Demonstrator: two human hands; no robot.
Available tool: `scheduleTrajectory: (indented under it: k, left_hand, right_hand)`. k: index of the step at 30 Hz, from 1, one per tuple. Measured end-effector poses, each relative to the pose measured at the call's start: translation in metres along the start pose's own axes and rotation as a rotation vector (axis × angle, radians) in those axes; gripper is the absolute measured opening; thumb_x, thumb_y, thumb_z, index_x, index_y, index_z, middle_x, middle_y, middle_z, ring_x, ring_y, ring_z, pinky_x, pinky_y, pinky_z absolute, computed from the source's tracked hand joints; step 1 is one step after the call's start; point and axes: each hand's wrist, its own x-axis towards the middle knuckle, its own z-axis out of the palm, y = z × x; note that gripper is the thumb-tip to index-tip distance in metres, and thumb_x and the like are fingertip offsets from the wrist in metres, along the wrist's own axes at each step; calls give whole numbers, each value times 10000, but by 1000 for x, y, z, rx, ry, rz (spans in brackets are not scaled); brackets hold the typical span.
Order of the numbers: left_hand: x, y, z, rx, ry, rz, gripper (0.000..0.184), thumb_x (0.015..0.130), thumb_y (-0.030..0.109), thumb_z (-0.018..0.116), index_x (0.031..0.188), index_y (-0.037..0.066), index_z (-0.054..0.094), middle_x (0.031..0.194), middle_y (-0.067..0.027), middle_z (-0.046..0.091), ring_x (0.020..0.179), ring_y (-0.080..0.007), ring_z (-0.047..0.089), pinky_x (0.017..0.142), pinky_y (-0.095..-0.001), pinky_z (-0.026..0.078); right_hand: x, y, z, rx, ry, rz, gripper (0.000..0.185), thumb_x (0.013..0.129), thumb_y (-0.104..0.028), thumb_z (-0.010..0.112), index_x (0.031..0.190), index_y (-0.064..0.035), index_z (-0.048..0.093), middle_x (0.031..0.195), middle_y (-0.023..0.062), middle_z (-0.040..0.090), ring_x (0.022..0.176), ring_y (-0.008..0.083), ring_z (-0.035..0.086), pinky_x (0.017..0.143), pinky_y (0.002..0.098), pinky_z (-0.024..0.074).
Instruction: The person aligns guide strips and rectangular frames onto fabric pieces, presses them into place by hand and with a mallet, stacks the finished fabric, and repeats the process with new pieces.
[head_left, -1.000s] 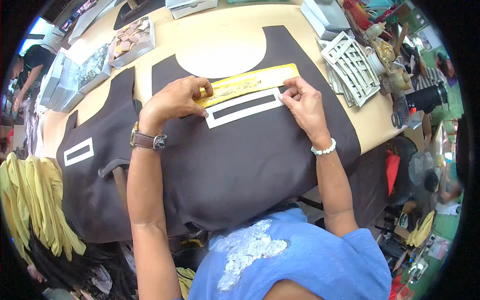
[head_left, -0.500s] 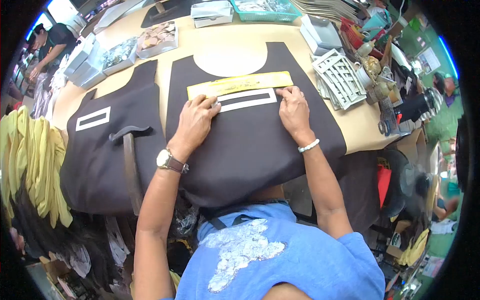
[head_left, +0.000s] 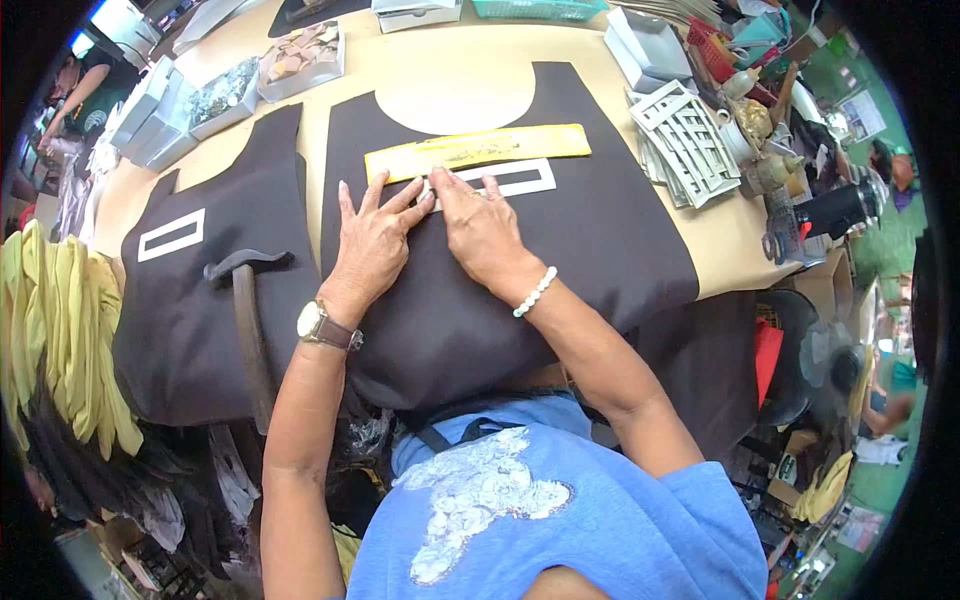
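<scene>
A dark apron-shaped piece lies in front of me on the table. Across its upper part rests a yellow strip, with a white rectangular frame just below. My left hand lies on the dark piece with its fingers spread, the index tip by the frame's left end. Curled fingers of my right hand are pinched at that same end, close to the left fingertips. The frame's left end is mostly hidden under the hands.
A second dark piece with a white frame lies at left, a hammer on it. Yellow cloths hang at the left edge. White cut-out templates are stacked at right; a box of tan pieces stands at the back.
My right hand has moved left from the frame's right end to its left end. My left hand has spread its fingers. The view has shifted slightly.
</scene>
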Motion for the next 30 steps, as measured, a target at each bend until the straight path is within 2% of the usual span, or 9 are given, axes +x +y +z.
scheduleTrajectory:
  k: [3, 9, 13, 14, 17, 19, 20, 21, 30]
  left_hand:
    - [0, 3, -5, 45, -49, -19, 493, 819, -27, 426, 1236, 194, 569, 1341, 25, 490, 1302, -286, 338, 1046, -661, 157]
    - [-1, 1, -1, 55, -23, 3, 510, 801, -44, 418, 1235, 178, 568, 1348, 10, 481, 1297, -287, 341, 1042, -665, 165]
    - [-4, 0, 2, 69, -7, 27, 509, 799, -36, 421, 1248, 165, 551, 1367, 3, 460, 1307, -299, 328, 1037, -668, 167]
    - [-3, 0, 2, 79, -4, 29, 510, 798, -36, 423, 1251, 165, 548, 1369, 3, 458, 1310, -301, 325, 1036, -668, 168]
    - [-3, 0, 4, 77, 4, 48, 511, 789, -36, 446, 1251, 159, 545, 1372, -13, 452, 1313, -317, 321, 1032, -670, 172]
    - [-2, 0, 4, 72, -9, 44, 519, 781, -38, 456, 1253, 159, 544, 1375, -16, 449, 1317, -323, 315, 1031, -672, 170]
    - [-3, 1, 5, 60, -6, 38, 520, 779, -38, 458, 1254, 157, 544, 1373, -15, 451, 1319, -322, 313, 1031, -673, 166]
    - [-3, 1, 4, 50, -2, 34, 522, 777, -37, 460, 1254, 155, 544, 1372, -15, 452, 1320, -321, 312, 1031, -674, 162]
    - [0, 5, -3, 124, -27, 28, 528, 759, -51, 484, 1244, 144, 555, 1355, -15, 468, 1330, -297, 305, 1045, -664, 142]
  right_hand:
    - [-2, 15, -16, -52, -75, 53, 438, 875, -55, 385, 1300, 50, 403, 1229, 187, 551, 1185, 247, 510, 1037, 492, 320]
    - [-19, 80, -46, -185, 76, 182, 421, 863, -28, 380, 1280, 1, 431, 1132, 118, 625, 1054, 264, 594, 1019, 514, 325]
    - [-14, 78, -55, -220, -6, 210, 430, 862, -32, 377, 1289, -13, 425, 1157, 85, 619, 1048, 268, 592, 1025, 538, 303]
    - [-9, 76, -66, -130, -151, 312, 447, 852, -44, 392, 1295, 8, 417, 1188, 114, 597, 1084, 277, 570, 1035, 550, 276]
    - [-3, 85, -64, -337, -53, 413, 466, 837, -49, 405, 1295, 36, 411, 1199, 169, 575, 1110, 296, 550, 1042, 555, 252]
    - [-1, 54, -47, -332, 86, 118, 470, 826, -82, 424, 1277, 45, 448, 1174, 195, 576, 1090, 295, 560, 1026, 545, 282]
    - [3, 17, -49, -142, -110, 222, 460, 819, -97, 437, 1254, 48, 473, 1143, 178, 592, 1041, 286, 581, 1008, 514, 327]
    - [-3, 1, -24, -317, 30, -32, 454, 818, -90, 445, 1246, 60, 469, 1128, 172, 601, 1027, 281, 587, 999, 487, 352]
    - [-34, 34, -32, -153, 27, 78, 379, 857, -23, 399, 1223, 27, 481, 1161, 154, 605, 1069, 263, 588, 984, 492, 367]
